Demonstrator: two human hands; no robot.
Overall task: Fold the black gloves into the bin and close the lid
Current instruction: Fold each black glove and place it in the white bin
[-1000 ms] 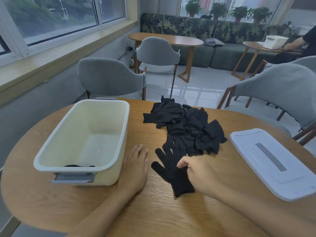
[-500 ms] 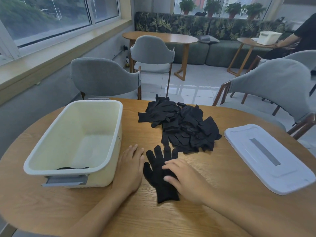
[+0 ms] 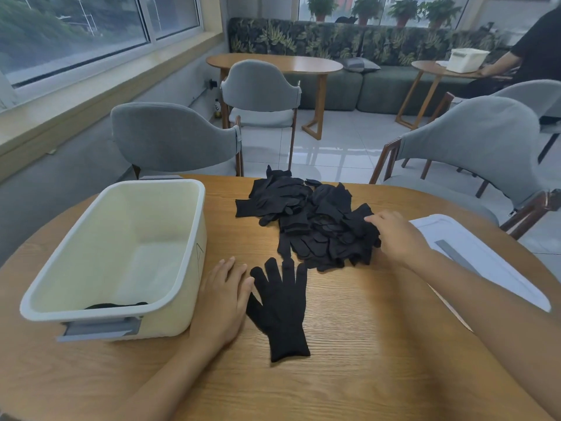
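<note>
One black glove (image 3: 280,308) lies flat on the wooden table, fingers pointing away from me. My left hand (image 3: 223,299) rests flat on the table between this glove and the cream bin (image 3: 188,259), fingers straight. A pile of black gloves (image 3: 309,221) lies further back at the middle. My right hand (image 3: 394,235) reaches onto the pile's right edge with fingers bent down over the gloves; whether it grips one is hidden. Black fabric (image 3: 115,305) shows at the bin's near inner wall. The white lid (image 3: 485,262) lies to the right, partly under my right forearm.
Grey chairs (image 3: 173,138) stand behind the table on the left and on the right (image 3: 473,147). Another person (image 3: 534,53) sits at a far table at the back right. The bin's grey latch (image 3: 100,328) faces me.
My right hand left the flat glove and moved back and right to the pile's edge. The flat glove stays laid out. My left hand has stayed beside the bin.
</note>
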